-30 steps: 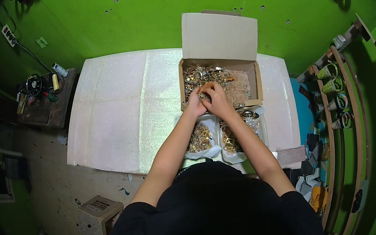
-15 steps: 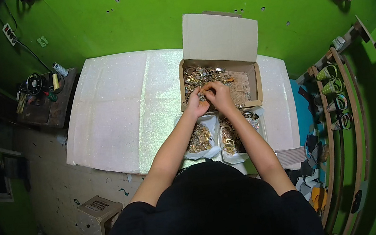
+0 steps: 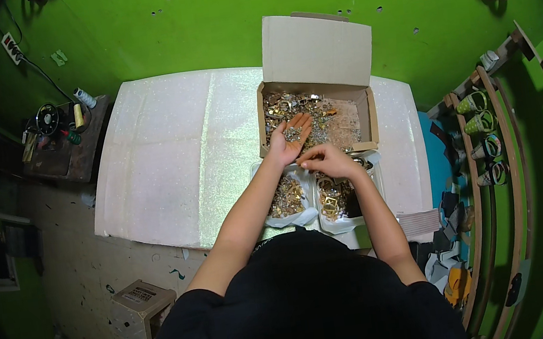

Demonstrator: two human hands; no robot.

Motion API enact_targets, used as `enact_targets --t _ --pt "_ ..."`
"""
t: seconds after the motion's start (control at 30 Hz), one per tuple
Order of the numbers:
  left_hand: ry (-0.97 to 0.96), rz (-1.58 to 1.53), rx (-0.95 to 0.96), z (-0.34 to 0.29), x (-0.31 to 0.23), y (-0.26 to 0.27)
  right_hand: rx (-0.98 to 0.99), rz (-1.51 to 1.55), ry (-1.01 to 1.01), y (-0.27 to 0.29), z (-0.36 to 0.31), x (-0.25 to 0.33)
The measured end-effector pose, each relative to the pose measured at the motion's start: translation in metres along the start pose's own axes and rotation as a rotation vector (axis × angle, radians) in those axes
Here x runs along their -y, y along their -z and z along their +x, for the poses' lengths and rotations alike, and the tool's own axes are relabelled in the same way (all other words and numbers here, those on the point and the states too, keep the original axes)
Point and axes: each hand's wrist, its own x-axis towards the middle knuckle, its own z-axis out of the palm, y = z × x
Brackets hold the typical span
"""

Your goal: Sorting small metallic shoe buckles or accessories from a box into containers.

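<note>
Right hand [image 3: 329, 161] pulled back near trays [image 3: 338, 228]; cannot tell if gripping anything. Left hand [image 3: 289, 143] spread palm-up over box [image 3: 343, 92], shiny bits [image 3: 292, 134] on it. Likely picking-through step; next needs steady palm.

This looks like a small workshop for footwear. Sandals [image 3: 480, 122] sit on a wooden rack [image 3: 516, 166] at the right, near a heap of scraps [image 3: 450, 203]. Thread spools [image 3: 78, 116] stand on a dark side table [image 3: 57, 163], and an open cardboard box [image 3: 316, 50] of small metal pieces [image 3: 277, 108] rests on the worktable [image 3: 151, 126].
</note>
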Motion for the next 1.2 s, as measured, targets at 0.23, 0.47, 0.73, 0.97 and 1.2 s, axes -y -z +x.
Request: enact_targets --t 0.23,0.47,0.73,0.97,1.2 --pt "-0.008 0.074 0.004 0.001 0.004 -0.003 -0.377 -0.251 0.129 0.007 0.018 -0.006" --pt "0.015 0.174 -0.064 0.0 -0.001 0.007 -0.585 -0.528 0.261 -0.012 0.039 0.01" --pt "0.065 0.207 -0.066 0.006 -0.005 0.02 -0.531 -0.631 0.3 -0.018 0.059 -0.003" --pt "0.016 0.124 -0.087 0.017 -0.006 0.032 -0.538 -0.592 0.423 -0.011 0.065 -0.006" --pt "0.03 0.026 -0.066 0.01 -0.001 0.021 -0.655 -0.408 0.354 0.0 0.064 -0.004"
